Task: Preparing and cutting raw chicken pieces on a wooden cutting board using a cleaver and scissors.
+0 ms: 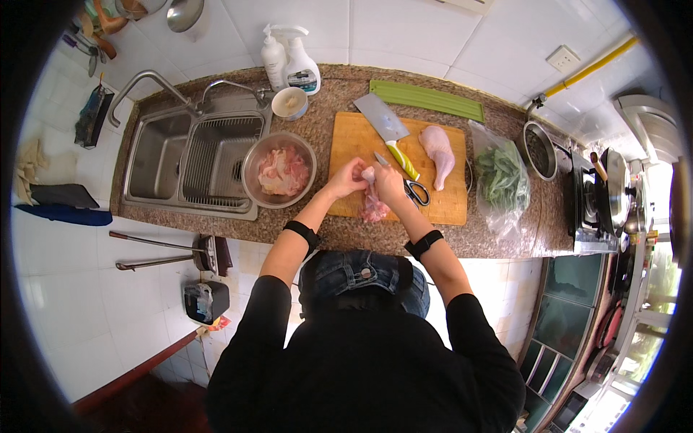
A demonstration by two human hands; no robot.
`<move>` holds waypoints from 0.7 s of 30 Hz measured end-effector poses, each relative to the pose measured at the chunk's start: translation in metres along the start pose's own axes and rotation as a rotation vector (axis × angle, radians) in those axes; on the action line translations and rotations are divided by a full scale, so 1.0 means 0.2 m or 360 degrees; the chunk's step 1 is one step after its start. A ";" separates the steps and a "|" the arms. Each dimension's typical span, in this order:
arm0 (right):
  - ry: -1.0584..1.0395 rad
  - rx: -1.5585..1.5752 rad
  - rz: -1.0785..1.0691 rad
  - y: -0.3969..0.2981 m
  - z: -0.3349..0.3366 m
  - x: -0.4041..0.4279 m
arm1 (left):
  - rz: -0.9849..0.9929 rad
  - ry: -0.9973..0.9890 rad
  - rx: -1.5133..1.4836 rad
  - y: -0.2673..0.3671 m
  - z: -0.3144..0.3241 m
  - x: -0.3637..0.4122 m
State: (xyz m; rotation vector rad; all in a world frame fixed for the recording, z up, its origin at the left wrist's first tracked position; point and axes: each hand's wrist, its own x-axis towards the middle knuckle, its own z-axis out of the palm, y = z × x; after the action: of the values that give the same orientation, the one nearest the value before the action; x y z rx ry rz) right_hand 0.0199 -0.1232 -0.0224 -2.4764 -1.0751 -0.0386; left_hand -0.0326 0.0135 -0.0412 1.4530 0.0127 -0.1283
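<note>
My left hand [349, 177] pinches the knobbed bone end of a partly cut raw chicken leg [373, 210], whose pink meat hangs towards the board's near edge. My right hand [389, 187] closes around the same leg from the right. Black-handled scissors [419, 194] show beside the right hand, their middle hidden by it. A metal blade tip [381, 158] sticks out beyond its fingers, apparently of those scissors. On the wooden cutting board [346, 130] lie a cleaver [383, 116] with a green-and-white handle and a whole raw chicken leg [437, 151].
A steel bowl of raw chicken pieces [282, 170] stands left of the board, near the double sink [216, 157]. Behind are a small bowl [289, 104], bottles [300, 65] and a green tray-like strip [427, 100]. Rightward sit bagged leafy greens [501, 173], a pot [538, 150] and a stove [584, 189].
</note>
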 end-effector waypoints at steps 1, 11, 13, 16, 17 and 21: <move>0.0009 -0.0015 -0.0003 0.00 0.01 0.00 | -0.0009 -0.0036 -0.0084 0.00 0.00 0.00; 0.0084 -0.0046 -0.0102 -0.03 -0.01 0.02 | 0.0026 -0.0040 -0.0118 0.00 0.01 0.00; -0.0027 -0.0038 0.0000 -0.04 -0.02 0.03 | 0.0050 0.0002 -0.0036 -0.01 0.00 0.00; -0.0077 0.0054 0.0194 -0.01 -0.03 0.06 | 0.0088 0.0186 -0.0029 -0.02 0.00 0.04; -0.0018 0.0140 0.0280 0.00 -0.04 0.07 | 0.0086 0.0187 -0.0028 -0.02 0.02 0.05; 0.0188 0.0500 0.0466 0.05 -0.06 0.09 | 0.0176 0.0467 0.0223 -0.02 0.10 0.06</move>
State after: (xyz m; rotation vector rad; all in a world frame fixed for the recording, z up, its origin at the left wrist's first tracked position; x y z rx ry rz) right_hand 0.0406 -0.1215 -0.0117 -2.2858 -0.6088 0.0672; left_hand -0.0230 -0.0069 -0.0436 1.5980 0.1653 0.1784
